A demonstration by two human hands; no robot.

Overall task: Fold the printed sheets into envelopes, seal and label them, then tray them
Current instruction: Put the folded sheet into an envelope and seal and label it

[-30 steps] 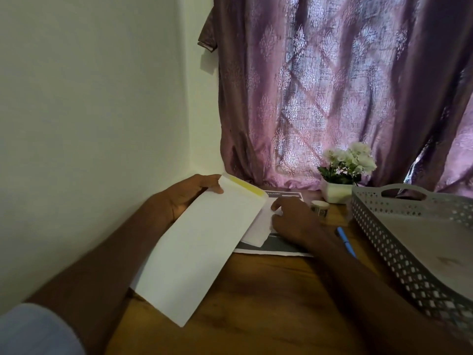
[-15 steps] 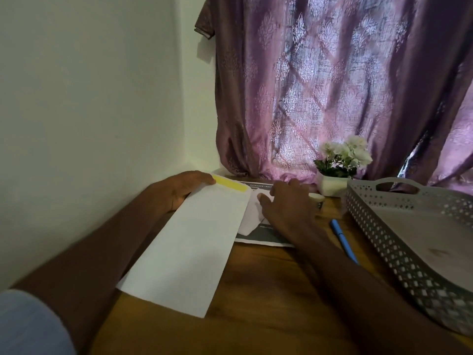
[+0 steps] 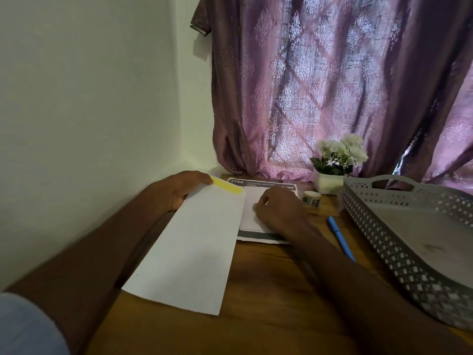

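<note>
A long white envelope (image 3: 189, 249) with a yellow strip at its far end lies on the wooden desk (image 3: 268, 290). My left hand (image 3: 176, 188) grips its far end, thumb on top near the strip. Right of it lies a printed sheet (image 3: 258, 184) with a dark header reading 2758, and a folded white paper (image 3: 249, 213) rests on it. My right hand (image 3: 277, 210) lies on that folded paper with its fingers curled at the paper's edge. A grey perforated tray (image 3: 384, 226) stands at the right.
A small tape roll (image 3: 311, 198) and a blue pen (image 3: 340, 238) lie between the sheet and the tray. A white pot of flowers (image 3: 330, 175) stands at the back against a purple curtain. A wall closes the left side.
The envelope has come down from a raised tilt to lie flatter on the desk. My right hand stayed on the folded paper, shifting slightly.
</note>
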